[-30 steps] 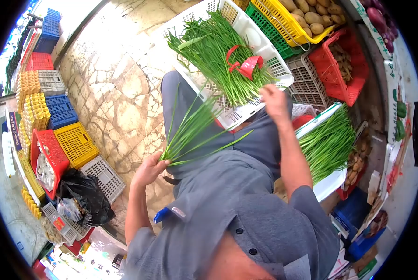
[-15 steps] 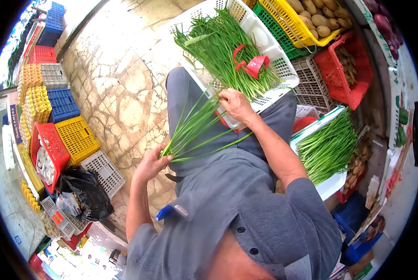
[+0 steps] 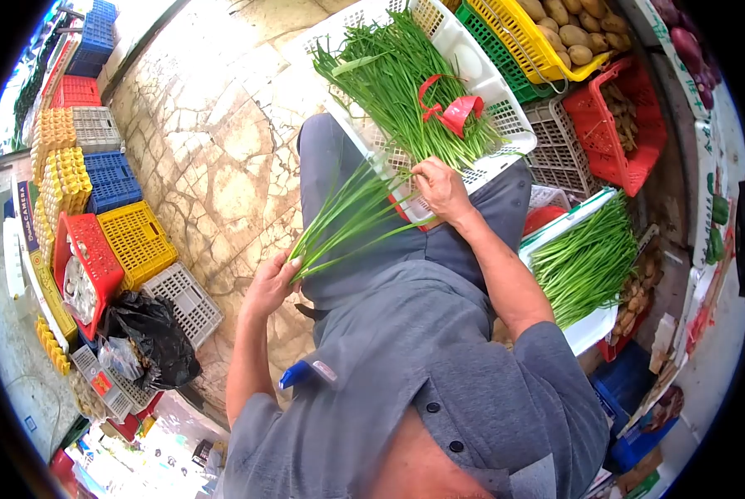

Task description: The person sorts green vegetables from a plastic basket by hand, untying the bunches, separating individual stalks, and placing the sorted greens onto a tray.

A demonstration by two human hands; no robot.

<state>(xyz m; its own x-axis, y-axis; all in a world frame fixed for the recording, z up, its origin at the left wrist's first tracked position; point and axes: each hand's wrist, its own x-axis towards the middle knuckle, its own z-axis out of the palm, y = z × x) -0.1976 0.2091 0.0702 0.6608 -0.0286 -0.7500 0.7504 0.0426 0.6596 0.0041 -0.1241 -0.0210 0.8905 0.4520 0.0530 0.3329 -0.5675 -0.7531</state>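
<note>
Since the earlier frames, the right hand (image 3: 445, 195) has swung in from beside the cut ends of the green pile to the upper end of the held bunch, then eased slightly away from the left hand (image 3: 269, 284), which has risen a little. The left hand's fingers are closed, thumb over the top, around the gathered lower end of a loose bunch of long, thin green leaves (image 3: 339, 229), which fans out above the grey trousers (image 3: 326, 162). The right hand's fingers are curled with their tips nearly together by the free ends of that bunch; whether they have caught a blade I cannot tell. Just beyond, at the knees, a white perforated plastic crate (image 3: 508, 125) holds a large pile of similar green leaves (image 3: 393, 87) with a loop of shiny red ribbon (image 3: 457, 114) on it. More cut green leaves (image 3: 584, 258) lie in a shallow white container (image 3: 590, 333) by the right thigh. The step in hand looks like picking over or straightening the small bunch; the next move would call for a steady left grip at the base and a light pinch at the tips, so the thin leaves neither tear nor scatter.
</note>
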